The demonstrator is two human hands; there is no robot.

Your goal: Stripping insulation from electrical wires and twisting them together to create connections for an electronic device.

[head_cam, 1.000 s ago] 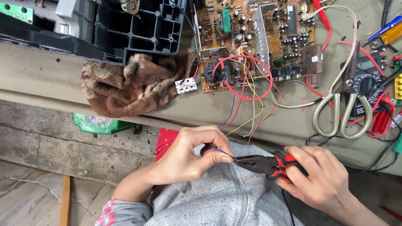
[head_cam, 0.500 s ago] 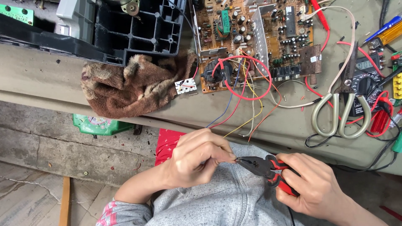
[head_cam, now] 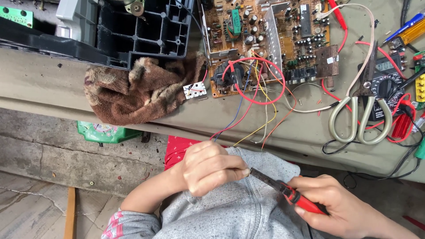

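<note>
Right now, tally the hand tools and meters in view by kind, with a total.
Red-handled pliers, in the right hand, tip at the left hand: 1
Scissors on the bench: 1
Multimeter: 1
Total: 3

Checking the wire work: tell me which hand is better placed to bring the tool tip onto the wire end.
Right, probably. The right hand grips the red-handled tool, tip already at the left hand's pinched fingertips, where the wires lead.
</note>
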